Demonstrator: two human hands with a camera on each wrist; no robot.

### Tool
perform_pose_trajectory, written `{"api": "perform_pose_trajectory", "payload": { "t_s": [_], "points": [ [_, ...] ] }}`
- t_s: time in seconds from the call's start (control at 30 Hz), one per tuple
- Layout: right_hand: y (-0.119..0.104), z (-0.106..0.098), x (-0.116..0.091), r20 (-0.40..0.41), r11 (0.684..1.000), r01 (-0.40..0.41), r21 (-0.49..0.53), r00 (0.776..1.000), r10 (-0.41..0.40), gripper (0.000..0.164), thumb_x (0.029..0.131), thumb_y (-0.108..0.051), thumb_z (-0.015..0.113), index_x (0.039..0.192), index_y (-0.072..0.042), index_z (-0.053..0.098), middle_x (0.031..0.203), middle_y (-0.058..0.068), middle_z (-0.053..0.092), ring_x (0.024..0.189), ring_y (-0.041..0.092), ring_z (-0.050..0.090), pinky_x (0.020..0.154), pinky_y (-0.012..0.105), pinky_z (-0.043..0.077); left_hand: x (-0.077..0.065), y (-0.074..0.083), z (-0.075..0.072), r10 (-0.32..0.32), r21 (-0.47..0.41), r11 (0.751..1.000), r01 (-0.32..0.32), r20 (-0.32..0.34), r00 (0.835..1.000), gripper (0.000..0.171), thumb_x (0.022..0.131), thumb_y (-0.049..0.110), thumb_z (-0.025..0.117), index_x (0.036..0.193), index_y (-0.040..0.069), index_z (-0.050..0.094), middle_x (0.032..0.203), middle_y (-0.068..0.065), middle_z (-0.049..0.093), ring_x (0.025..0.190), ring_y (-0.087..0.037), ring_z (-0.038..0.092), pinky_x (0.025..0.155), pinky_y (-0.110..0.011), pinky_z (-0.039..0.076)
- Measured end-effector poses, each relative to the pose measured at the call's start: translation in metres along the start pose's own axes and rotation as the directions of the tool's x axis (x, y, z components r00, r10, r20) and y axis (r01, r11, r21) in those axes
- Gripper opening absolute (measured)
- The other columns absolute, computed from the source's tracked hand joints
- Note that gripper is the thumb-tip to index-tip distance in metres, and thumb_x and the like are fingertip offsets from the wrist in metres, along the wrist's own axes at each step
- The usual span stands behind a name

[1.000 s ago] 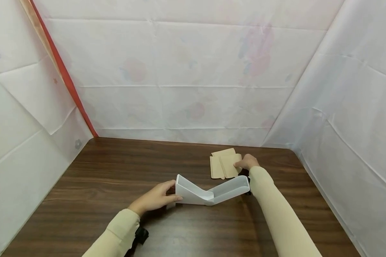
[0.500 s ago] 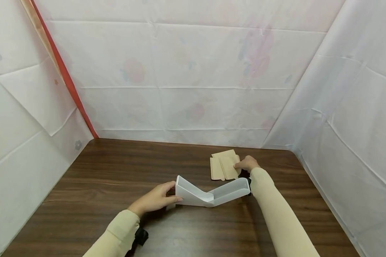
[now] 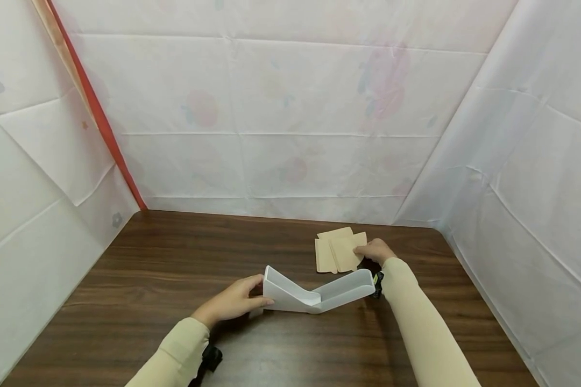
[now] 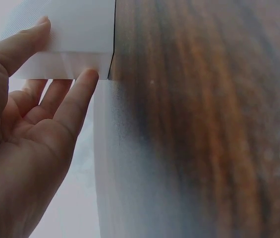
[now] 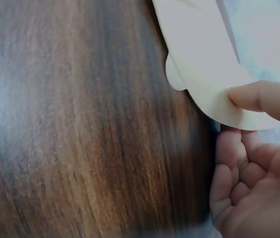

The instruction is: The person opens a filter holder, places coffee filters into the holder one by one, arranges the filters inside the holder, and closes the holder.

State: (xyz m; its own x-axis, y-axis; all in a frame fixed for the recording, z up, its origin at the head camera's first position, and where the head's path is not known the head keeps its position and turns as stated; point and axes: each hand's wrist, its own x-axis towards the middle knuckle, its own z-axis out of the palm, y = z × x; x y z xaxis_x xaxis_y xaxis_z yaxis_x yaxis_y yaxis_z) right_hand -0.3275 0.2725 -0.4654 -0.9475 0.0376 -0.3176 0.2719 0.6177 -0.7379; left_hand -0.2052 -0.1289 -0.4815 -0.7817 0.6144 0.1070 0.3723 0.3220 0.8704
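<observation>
A white V-shaped plastic holder (image 3: 290, 293) with an open trough-like right arm rests on the table. My left hand (image 3: 234, 301) grips its left end; in the left wrist view the thumb lies on one face of the holder (image 4: 80, 29) and the fingers touch its end. Beyond the holder lie several flat beige cardboard pieces (image 3: 326, 255), partly overlapping. My right hand (image 3: 376, 250) pinches the rightmost piece by its edge. The right wrist view shows the thumb on top of that rounded cardboard piece (image 5: 204, 64) and curled fingers under its edge.
The dark wood table (image 3: 174, 258) extends to both sides of the hands. White patterned sheeting (image 3: 271, 107) rises behind it and at both sides, with a red strip (image 3: 97, 113) at the back left corner. Black bands sit at both wrists.
My right hand has shifted slightly right and toward me, and the cardboard piece it pinches has turned a little. The left hand and the white holder stay almost where they were.
</observation>
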Motion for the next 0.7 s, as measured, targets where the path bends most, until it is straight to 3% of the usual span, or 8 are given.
{"api": "perform_pose_trajectory", "payload": {
  "t_s": [0.1,0.2,0.33,0.43,0.7],
  "points": [
    [0.003,-0.003,0.001,0.016,0.999,0.009,0.052,1.000,-0.009,0.035,0.084,-0.012,0.063,0.053,-0.016,0.046,0.050,-0.005,0.035,0.049,0.012,0.028,0.050,0.026,0.028,0.000,0.000,0.000,-0.002,-0.005,1.000,0.002,-0.001,1.000,0.033,0.096,0.025,0.071,0.123,0.011,0.060,0.118,-0.001,0.068,0.110,-0.022,0.063,0.088,-0.035,0.052],
    [0.006,-0.005,0.003,0.030,0.996,-0.001,0.086,1.000,-0.002,0.035,0.084,-0.009,0.061,0.055,-0.016,0.044,0.049,-0.004,0.036,0.050,0.012,0.027,0.054,0.027,0.028,0.001,0.000,0.001,-0.005,-0.006,1.000,0.005,-0.003,1.000,0.032,0.096,0.025,0.071,0.123,0.011,0.060,0.118,-0.001,0.068,0.111,-0.022,0.062,0.088,-0.035,0.052],
    [0.009,-0.006,0.002,0.044,0.995,0.001,0.096,0.999,-0.005,0.018,0.090,-0.010,0.059,0.072,-0.006,0.063,0.061,0.000,0.049,0.059,0.015,0.039,0.064,0.030,0.036,0.002,-0.001,0.001,-0.006,0.001,1.000,0.006,-0.006,1.000,0.033,0.096,0.026,0.072,0.123,0.011,0.060,0.118,-0.001,0.068,0.110,-0.023,0.062,0.088,-0.036,0.052],
    [0.010,-0.007,0.000,0.049,0.996,0.003,0.093,0.999,-0.007,0.019,0.094,-0.012,0.057,0.095,0.000,0.071,0.077,0.002,0.057,0.072,0.017,0.048,0.074,0.032,0.040,0.002,-0.003,0.002,-0.008,0.008,1.000,0.008,-0.006,1.000,0.034,0.096,0.027,0.072,0.123,0.011,0.060,0.118,-0.001,0.068,0.110,-0.022,0.062,0.088,-0.036,0.052],
    [0.011,-0.009,-0.001,0.033,0.993,0.040,0.114,0.998,-0.044,0.027,0.100,-0.013,0.052,0.111,0.009,0.064,0.090,0.008,0.059,0.084,0.023,0.053,0.077,0.035,0.043,0.003,-0.002,0.001,-0.014,0.025,1.000,0.014,-0.005,1.000,0.034,0.096,0.028,0.071,0.124,0.012,0.060,0.119,-0.001,0.068,0.110,-0.021,0.063,0.087,-0.035,0.053]
  ]
}}
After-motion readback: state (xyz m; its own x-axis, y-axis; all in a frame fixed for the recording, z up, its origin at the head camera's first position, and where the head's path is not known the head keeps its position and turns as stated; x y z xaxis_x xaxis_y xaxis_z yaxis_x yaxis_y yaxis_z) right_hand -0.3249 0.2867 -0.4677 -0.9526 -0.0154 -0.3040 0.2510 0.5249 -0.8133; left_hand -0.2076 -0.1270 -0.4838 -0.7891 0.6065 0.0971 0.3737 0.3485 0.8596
